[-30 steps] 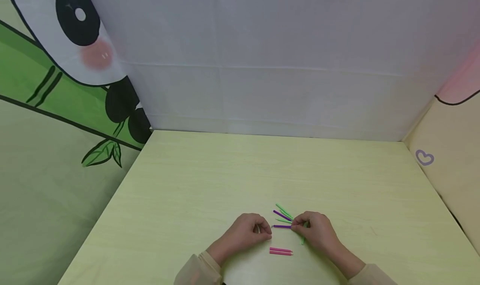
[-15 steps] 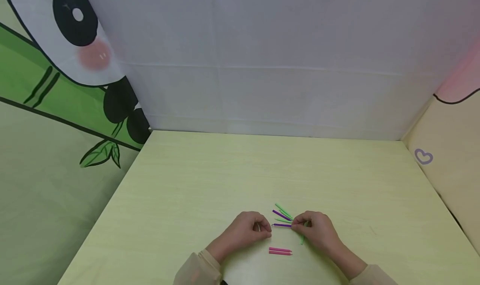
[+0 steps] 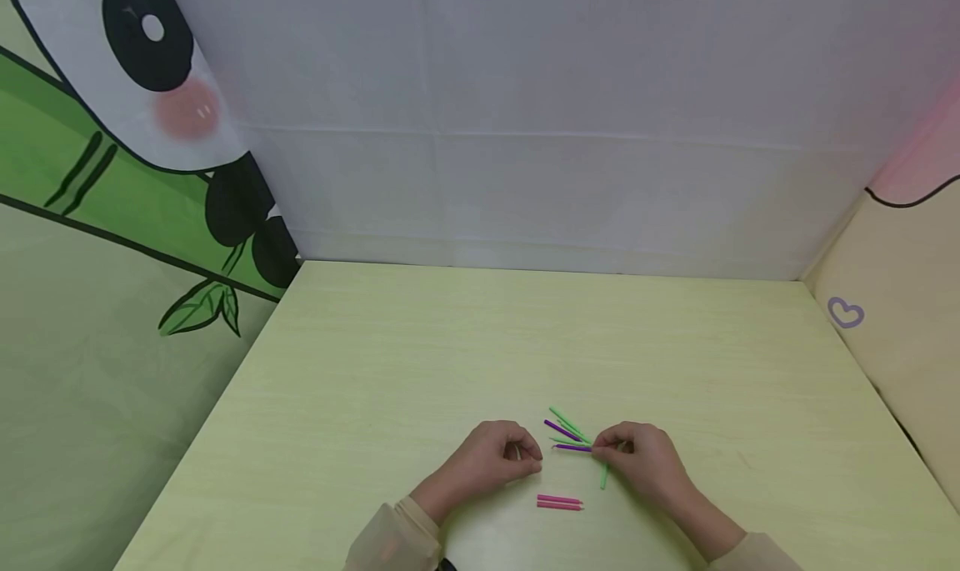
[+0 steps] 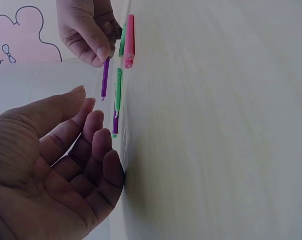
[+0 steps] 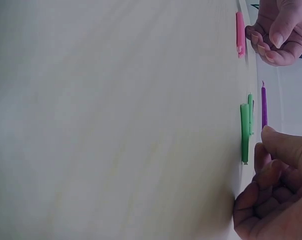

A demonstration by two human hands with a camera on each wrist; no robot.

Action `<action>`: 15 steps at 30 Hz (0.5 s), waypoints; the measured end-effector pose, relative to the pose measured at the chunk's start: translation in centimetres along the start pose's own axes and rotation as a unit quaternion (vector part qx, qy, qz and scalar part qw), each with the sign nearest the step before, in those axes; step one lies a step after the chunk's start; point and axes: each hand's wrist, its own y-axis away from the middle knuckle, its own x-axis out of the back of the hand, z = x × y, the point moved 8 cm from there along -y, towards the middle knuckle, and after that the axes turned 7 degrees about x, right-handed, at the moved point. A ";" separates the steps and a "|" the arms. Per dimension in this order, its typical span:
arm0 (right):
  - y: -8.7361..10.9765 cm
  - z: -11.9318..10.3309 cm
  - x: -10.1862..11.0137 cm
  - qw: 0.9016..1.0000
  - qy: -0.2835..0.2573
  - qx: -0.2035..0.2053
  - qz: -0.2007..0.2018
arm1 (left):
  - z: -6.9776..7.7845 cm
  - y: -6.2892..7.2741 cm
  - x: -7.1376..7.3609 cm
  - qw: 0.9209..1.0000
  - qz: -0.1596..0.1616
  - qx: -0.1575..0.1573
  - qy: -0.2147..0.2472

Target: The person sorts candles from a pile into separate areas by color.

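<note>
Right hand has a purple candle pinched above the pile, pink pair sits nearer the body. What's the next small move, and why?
Probably carry the purple candle clear of the green candles and lay it on bare table, as the pink pair lies. The right hand pinches it; the left hand holds nothing.

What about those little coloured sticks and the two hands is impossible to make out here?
- Head view: the thin purple stick's right end hides under the right hand's fingers.
- Head view: the loose green and purple sticks overlap, too small to count.
- Left wrist view: the left hand's wrist is cut off by the frame edge.
</note>
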 end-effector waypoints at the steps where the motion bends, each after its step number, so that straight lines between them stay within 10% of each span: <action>1: 0.0 0.0 0.1 1.000 0.001 -0.001 0.000 | 0.0 0.0 0.0 1.000 0.001 0.000 0.000; 15: 0.1 0.7 0.7 1.000 0.001 -0.008 0.004 | 0.1 0.0 0.2 1.000 0.005 0.008 0.004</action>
